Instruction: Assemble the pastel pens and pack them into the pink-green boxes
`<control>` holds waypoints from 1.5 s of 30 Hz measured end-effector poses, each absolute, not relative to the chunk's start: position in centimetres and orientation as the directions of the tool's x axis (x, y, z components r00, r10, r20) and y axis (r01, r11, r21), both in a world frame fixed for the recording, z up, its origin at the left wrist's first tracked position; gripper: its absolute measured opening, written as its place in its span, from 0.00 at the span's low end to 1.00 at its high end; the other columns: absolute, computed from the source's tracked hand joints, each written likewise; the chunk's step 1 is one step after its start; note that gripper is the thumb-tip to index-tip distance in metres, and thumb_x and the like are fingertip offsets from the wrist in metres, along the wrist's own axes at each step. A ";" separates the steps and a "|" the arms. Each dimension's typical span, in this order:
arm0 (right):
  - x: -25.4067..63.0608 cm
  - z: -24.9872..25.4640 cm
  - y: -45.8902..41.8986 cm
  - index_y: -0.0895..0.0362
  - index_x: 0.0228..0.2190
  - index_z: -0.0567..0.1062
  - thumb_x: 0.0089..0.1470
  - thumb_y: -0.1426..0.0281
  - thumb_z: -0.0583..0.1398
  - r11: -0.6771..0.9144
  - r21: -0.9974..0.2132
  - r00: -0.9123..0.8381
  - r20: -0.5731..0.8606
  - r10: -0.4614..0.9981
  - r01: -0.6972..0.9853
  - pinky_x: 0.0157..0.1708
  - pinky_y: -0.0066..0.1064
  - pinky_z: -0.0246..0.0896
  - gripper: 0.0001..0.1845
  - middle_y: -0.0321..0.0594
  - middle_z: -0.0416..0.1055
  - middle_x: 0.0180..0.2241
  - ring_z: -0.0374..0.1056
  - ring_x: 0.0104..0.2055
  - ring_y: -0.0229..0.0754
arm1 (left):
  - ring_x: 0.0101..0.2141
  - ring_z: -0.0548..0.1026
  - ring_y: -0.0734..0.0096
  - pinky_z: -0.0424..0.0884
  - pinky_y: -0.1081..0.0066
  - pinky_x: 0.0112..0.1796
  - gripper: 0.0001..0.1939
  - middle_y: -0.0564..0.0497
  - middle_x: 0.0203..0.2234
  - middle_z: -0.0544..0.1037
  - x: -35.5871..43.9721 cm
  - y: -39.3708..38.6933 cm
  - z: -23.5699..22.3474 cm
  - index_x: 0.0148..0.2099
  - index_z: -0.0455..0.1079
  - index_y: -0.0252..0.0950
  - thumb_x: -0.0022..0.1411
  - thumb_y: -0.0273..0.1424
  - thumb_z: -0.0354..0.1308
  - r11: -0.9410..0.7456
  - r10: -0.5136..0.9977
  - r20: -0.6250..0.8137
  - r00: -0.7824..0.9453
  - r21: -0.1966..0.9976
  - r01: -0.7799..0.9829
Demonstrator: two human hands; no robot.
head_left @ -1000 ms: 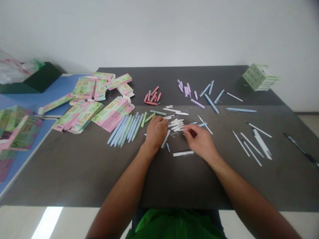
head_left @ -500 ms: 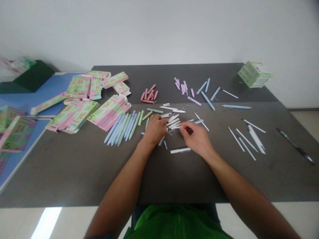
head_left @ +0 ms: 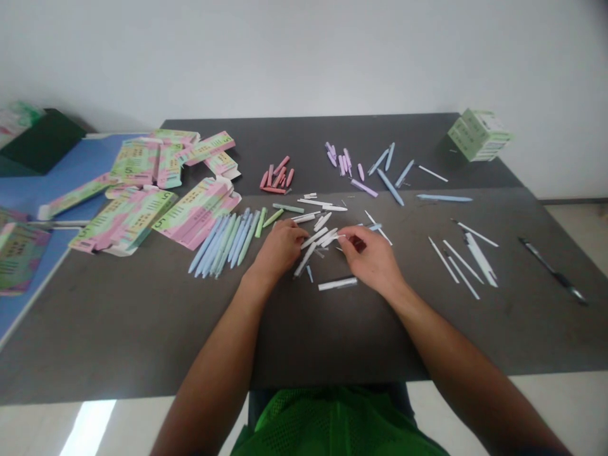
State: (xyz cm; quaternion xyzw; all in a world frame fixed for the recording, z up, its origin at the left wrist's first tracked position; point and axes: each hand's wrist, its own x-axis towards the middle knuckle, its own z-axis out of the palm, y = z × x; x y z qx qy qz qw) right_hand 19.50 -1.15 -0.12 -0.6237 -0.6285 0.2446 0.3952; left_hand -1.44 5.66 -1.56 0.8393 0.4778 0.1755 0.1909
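Observation:
Between my hands lies a loose pile of white pen barrels (head_left: pixel 323 221) and small white pen parts. My left hand (head_left: pixel 277 249) is at the pile's left side, fingers curled at the end of a white pen barrel (head_left: pixel 314 239); its fingertips are partly hidden. On the right, my right hand (head_left: pixel 373 258) pinches a thin white pen part (head_left: pixel 335 237) between thumb and forefinger. A white barrel with a clear part (head_left: pixel 337 284) lies in front of the pile. Left of my left hand, blue and green pens (head_left: pixel 225 244) lie in a row.
Red pen parts (head_left: pixel 277 176), purple pen parts (head_left: pixel 344 161) and blue pen parts (head_left: pixel 392 187) lie farther back. Flattened pen boxes (head_left: pixel 194 212) cover the left. At right are white refills (head_left: pixel 463 261), a black pen (head_left: pixel 553 271) and a green box (head_left: pixel 479 135).
My left hand has shifted slightly left, away from the pile's middle, and the white barrels near its fingers lie differently. My right hand keeps its pinch. The whole view has shifted a little.

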 end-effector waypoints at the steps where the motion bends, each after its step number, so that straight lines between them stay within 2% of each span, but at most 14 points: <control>1: 19.5 -0.1 -1.2 0.54 0.37 0.80 0.58 0.65 0.59 0.096 -0.804 0.097 0.187 0.977 0.586 0.33 0.32 0.64 0.10 0.39 0.78 0.33 0.70 0.30 0.41 | 0.42 0.74 0.61 0.70 0.63 0.49 0.17 0.44 0.39 0.79 -1.5 5.6 -1.5 0.43 0.82 0.37 0.64 0.25 0.51 -0.473 0.867 0.112 0.485 0.486 0.735; 7: 19.4 0.1 -1.2 0.53 0.37 0.80 0.58 0.64 0.59 0.093 -0.806 0.103 0.187 0.977 0.584 0.33 0.32 0.65 0.10 0.39 0.78 0.33 0.70 0.30 0.42 | 0.43 0.74 0.59 0.70 0.62 0.50 0.14 0.43 0.37 0.78 -1.0 5.2 -1.5 0.38 0.82 0.36 0.65 0.28 0.53 -0.496 0.859 0.121 0.498 0.437 0.750; 13: 19.4 -0.1 -1.1 0.54 0.37 0.80 0.58 0.64 0.59 0.096 -0.803 0.094 0.186 0.978 0.588 0.34 0.33 0.65 0.11 0.40 0.78 0.33 0.71 0.31 0.42 | 0.44 0.73 0.59 0.69 0.61 0.50 0.15 0.42 0.36 0.78 -0.2 4.7 -1.7 0.35 0.79 0.34 0.67 0.27 0.51 -0.498 0.866 0.161 0.474 0.371 0.784; 15: 19.4 -0.1 -1.1 0.54 0.38 0.80 0.58 0.64 0.59 0.093 -0.808 0.103 0.187 0.977 0.582 0.34 0.33 0.66 0.11 0.40 0.78 0.33 0.71 0.31 0.42 | 0.44 0.74 0.60 0.69 0.62 0.50 0.13 0.43 0.37 0.79 -0.2 4.4 -1.3 0.35 0.78 0.34 0.66 0.27 0.52 -0.487 0.873 0.200 0.445 0.417 0.767; 17: 19.4 -0.1 -1.1 0.54 0.38 0.80 0.58 0.63 0.59 0.094 -0.822 0.124 0.196 0.973 0.561 0.34 0.33 0.66 0.12 0.40 0.77 0.33 0.71 0.31 0.42 | 0.42 0.75 0.63 0.70 0.65 0.48 0.10 0.45 0.37 0.80 -0.4 4.0 -0.7 0.37 0.77 0.35 0.65 0.27 0.53 -0.451 0.891 0.224 0.395 0.522 0.723; 21: 19.3 0.2 -1.3 0.54 0.39 0.80 0.60 0.61 0.59 0.133 -0.850 0.135 0.231 0.964 0.510 0.35 0.33 0.67 0.13 0.40 0.77 0.33 0.71 0.33 0.42 | 0.33 0.77 0.70 0.71 0.71 0.39 0.07 0.51 0.32 0.81 -0.6 2.8 0.4 0.39 0.76 0.37 0.64 0.29 0.56 -0.311 0.941 0.149 0.303 0.730 0.608; 26: 19.1 0.5 -1.5 0.53 0.39 0.79 0.60 0.62 0.58 0.184 -0.834 0.094 0.270 0.958 0.520 0.37 0.34 0.67 0.11 0.40 0.77 0.35 0.71 0.35 0.43 | 0.31 0.77 0.71 0.72 0.72 0.37 0.06 0.52 0.30 0.81 -0.2 2.0 0.9 0.37 0.76 0.36 0.62 0.32 0.59 -0.240 0.956 0.122 0.266 0.847 0.474; 31: 18.9 0.4 -1.6 0.52 0.38 0.79 0.60 0.62 0.58 0.197 -0.831 0.081 0.278 0.957 0.521 0.37 0.34 0.67 0.11 0.39 0.76 0.34 0.70 0.35 0.42 | 0.32 0.76 0.71 0.72 0.72 0.37 0.05 0.52 0.30 0.81 0.0 1.7 1.2 0.36 0.76 0.36 0.62 0.31 0.59 -0.227 0.958 0.125 0.257 0.878 0.421; 45: 18.7 0.3 -1.8 0.52 0.39 0.79 0.60 0.63 0.59 0.227 -0.829 0.066 0.302 0.951 0.512 0.37 0.33 0.67 0.10 0.39 0.75 0.34 0.70 0.35 0.42 | 0.31 0.76 0.72 0.70 0.73 0.35 0.05 0.53 0.29 0.80 -0.2 1.5 1.2 0.36 0.76 0.36 0.61 0.30 0.59 -0.260 0.956 0.164 0.242 0.857 0.446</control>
